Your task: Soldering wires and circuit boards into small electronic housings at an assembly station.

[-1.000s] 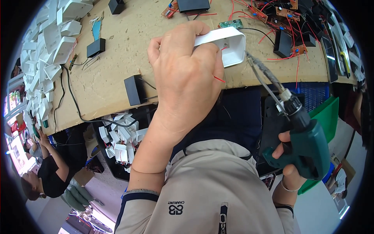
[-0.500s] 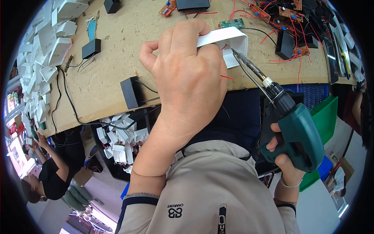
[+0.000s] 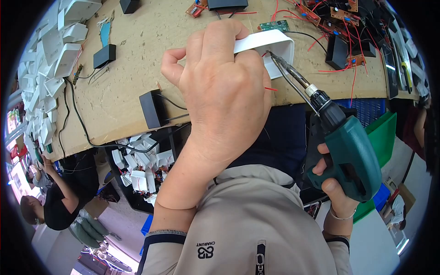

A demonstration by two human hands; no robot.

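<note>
My left hand (image 3: 224,87) is closed around a white plastic housing (image 3: 285,43), whose open side faces right. A short red wire (image 3: 271,89) sticks out past the edge of that hand. In my right hand (image 3: 327,172) is a green soldering gun (image 3: 350,146), gripped by its handle. Its dark tip reaches into the housing and meets or nearly meets the end of a red wire there; contact is hard to make out. My left fingers hide much of the housing's inside. Just behind the housing lies a small green circuit board (image 3: 274,25).
Many white housings (image 3: 50,59) are heaped at the left. Black boxes with leads (image 3: 153,109) lie on the table (image 3: 128,78). Brown circuit boards (image 3: 346,17) with red wires fill the far right. Below the edge stands a bin of white parts (image 3: 142,172). Another person (image 3: 59,206) sits left.
The soldering gun's tip has shifted slightly up and left, deeper toward the housing's inside. The left hand and housing have moved only a little. Both hands keep their holds.
</note>
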